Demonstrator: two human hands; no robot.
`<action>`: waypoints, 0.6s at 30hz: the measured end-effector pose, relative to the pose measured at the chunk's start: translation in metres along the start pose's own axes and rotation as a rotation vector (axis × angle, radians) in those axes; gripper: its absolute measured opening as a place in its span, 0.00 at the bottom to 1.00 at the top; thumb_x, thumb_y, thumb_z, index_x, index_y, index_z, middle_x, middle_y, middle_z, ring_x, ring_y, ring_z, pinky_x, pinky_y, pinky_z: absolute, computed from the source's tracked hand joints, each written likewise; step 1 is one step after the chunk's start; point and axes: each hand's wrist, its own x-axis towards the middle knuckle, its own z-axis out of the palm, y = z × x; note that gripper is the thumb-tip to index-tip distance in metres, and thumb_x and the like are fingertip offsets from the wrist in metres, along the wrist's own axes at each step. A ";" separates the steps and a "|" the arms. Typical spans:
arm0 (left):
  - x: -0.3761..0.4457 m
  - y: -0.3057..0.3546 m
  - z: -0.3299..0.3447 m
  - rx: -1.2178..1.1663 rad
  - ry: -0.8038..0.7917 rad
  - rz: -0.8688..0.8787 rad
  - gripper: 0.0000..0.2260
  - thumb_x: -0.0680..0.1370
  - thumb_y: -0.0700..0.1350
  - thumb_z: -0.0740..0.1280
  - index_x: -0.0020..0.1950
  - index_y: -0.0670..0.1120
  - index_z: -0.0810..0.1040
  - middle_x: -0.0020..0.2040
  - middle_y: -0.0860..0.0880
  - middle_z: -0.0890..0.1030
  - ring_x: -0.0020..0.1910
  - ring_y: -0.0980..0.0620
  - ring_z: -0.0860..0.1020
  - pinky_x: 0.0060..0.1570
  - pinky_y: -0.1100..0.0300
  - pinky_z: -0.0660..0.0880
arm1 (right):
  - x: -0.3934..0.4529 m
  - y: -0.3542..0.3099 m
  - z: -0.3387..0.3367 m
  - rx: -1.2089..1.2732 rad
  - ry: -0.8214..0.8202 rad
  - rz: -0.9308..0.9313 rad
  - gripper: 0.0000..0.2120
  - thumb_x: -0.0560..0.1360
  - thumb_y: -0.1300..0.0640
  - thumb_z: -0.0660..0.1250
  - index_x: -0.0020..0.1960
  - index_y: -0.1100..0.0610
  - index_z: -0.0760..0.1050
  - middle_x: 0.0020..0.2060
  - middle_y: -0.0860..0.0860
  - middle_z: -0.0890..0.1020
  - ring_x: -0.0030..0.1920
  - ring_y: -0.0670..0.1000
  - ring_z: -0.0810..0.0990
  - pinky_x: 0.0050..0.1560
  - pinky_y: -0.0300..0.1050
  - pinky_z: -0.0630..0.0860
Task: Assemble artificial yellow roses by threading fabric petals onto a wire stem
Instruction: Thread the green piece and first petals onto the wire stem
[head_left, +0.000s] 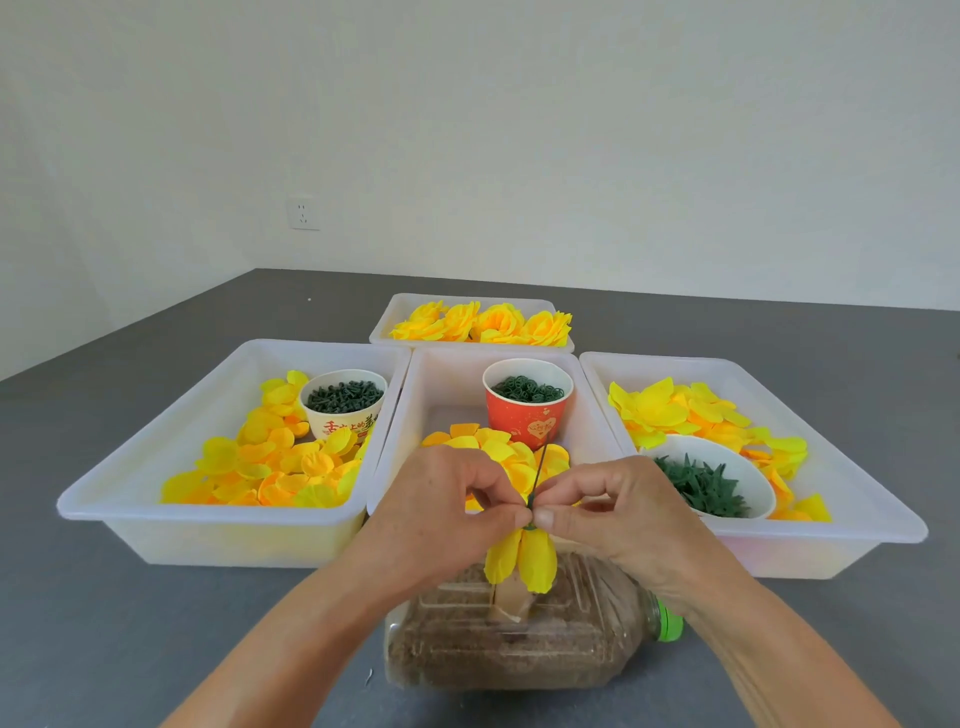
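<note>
Head view, stem: thin dark wire stem (538, 470) stands upright, just above the sand-filled bottle (519, 639).
Petals: folded yellow petals (522, 561) hang on the stem, over the bottle.
Hands: left hand (447, 514) and right hand (618, 514) pinch a small green piece (530, 526) on the stem, fingers curled tight.
Trays: four white trays (130, 509) lie behind the bottle.
Surface: grey tabletop (156, 623).
Room: white wall with a socket (304, 213), far behind the bottle.

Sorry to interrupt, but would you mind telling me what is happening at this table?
A person is building a yellow fabric rose. The left hand and right hand pinch a small green piece on the wire stem, above hanging petals. Finished roses lie in the far tray.
</note>
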 end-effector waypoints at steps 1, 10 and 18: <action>0.000 0.001 0.001 -0.020 0.009 -0.022 0.04 0.69 0.42 0.74 0.35 0.49 0.83 0.34 0.56 0.80 0.38 0.62 0.77 0.39 0.73 0.70 | 0.002 0.000 -0.004 0.012 -0.032 0.029 0.01 0.66 0.60 0.75 0.37 0.56 0.84 0.40 0.57 0.85 0.41 0.51 0.81 0.53 0.54 0.77; 0.006 -0.002 0.004 -0.180 -0.054 -0.103 0.07 0.68 0.39 0.75 0.34 0.48 0.80 0.34 0.53 0.80 0.39 0.55 0.78 0.46 0.59 0.75 | 0.075 0.011 -0.011 -0.200 0.080 0.013 0.03 0.68 0.63 0.73 0.39 0.56 0.83 0.40 0.54 0.84 0.44 0.53 0.82 0.49 0.48 0.76; 0.008 -0.004 0.002 -0.278 -0.120 -0.145 0.08 0.69 0.38 0.75 0.34 0.48 0.80 0.36 0.46 0.82 0.35 0.55 0.76 0.39 0.60 0.74 | 0.148 0.057 0.020 -0.934 -0.244 -0.092 0.17 0.71 0.67 0.63 0.55 0.55 0.80 0.53 0.53 0.81 0.56 0.57 0.78 0.54 0.48 0.75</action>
